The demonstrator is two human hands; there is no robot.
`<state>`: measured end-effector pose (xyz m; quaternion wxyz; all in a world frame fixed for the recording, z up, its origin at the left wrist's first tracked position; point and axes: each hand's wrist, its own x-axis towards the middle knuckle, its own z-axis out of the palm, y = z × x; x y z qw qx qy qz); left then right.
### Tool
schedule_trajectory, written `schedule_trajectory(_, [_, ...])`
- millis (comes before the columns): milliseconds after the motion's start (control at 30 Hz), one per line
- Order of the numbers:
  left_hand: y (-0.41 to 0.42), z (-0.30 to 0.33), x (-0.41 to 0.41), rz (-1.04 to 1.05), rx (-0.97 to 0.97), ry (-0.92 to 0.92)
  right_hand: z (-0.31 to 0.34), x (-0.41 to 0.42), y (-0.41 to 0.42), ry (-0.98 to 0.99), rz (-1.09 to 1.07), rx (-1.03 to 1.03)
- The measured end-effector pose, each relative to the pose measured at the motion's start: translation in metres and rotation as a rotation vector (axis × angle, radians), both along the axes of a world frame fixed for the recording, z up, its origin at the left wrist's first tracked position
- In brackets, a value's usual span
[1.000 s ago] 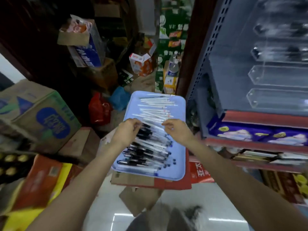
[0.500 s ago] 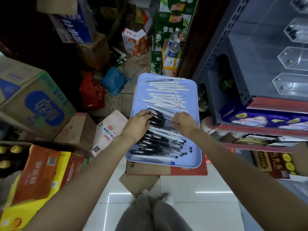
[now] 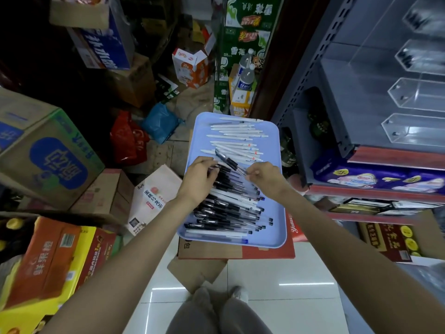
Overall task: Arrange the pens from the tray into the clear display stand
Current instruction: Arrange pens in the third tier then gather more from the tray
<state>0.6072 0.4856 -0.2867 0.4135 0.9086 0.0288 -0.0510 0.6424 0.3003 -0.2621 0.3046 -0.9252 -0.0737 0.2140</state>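
Right now the black-capped clear-barrel pens (image 3: 228, 201) lie in a loose heap on the near half of the pale blue plastic tray (image 3: 277, 179), while the slim white pens (image 3: 234, 138) lie in rough rows on its far half. One black pen (image 3: 227, 160) is lifted at an angle over the heap, and the right hand (image 3: 265, 175) pinches its near end with curled fingertips. The left hand (image 3: 198, 180) has its fingers curled onto the caps at the left edge of the heap; I judge that it grips a few pens there, though the fingertips are partly hidden. The tray rests on a red and brown cardboard box (image 3: 236, 251) on the tiled floor. The clear acrylic display stand (image 3: 414, 92) sits well apart on the grey metal shelf (image 3: 337, 97) to the right, with its slanted compartments open toward the person. The step in hand seems to be gathering a bunch. To do it well, I would align the caps in one direction, hold the bunch firmly near its middle, and lift it level so that no pen slides out. A loose pen may roll over the low rim of the tray.
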Motion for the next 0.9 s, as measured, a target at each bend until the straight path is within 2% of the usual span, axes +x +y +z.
schedule_trajectory(100, [-0.016, 0.025, 0.007, 0.116, -0.257, 0.056, 0.015, 0.000, -0.004, 0.022, -0.089, 0.261])
schedule_trajectory(200, [-0.037, 0.053, 0.017, 0.148, -0.538, 0.119, 0.035, -0.002, -0.009, 0.065, -0.113, 0.442])
schedule_trajectory(300, [-0.061, 0.075, 0.030, 0.193, -0.632, 0.104, 0.057, 0.000, -0.025, 0.052, -0.116, 0.517])
schedule_trajectory(400, [-0.088, 0.095, 0.043, 0.142, -0.556, 0.013, 0.077, 0.010, -0.056, 0.003, -0.124, 0.477])
schedule_trajectory(467, [-0.113, 0.110, 0.052, 0.088, -0.476, -0.074, 0.090, 0.021, -0.084, -0.099, -0.131, 0.418])
schedule_trajectory(567, [-0.164, 0.140, 0.064, -0.070, -0.185, -0.232, 0.118, 0.036, -0.136, -0.198, -0.227, 0.510])
schedule_trajectory(667, [-0.225, 0.165, 0.077, -0.166, 0.030, -0.371, 0.153, 0.048, -0.189, -0.367, -0.186, 0.515])
schedule_trajectory(900, [-0.325, 0.199, 0.115, -0.167, 0.175, -0.534, 0.202, 0.089, -0.296, -0.476, -0.123, 0.699])
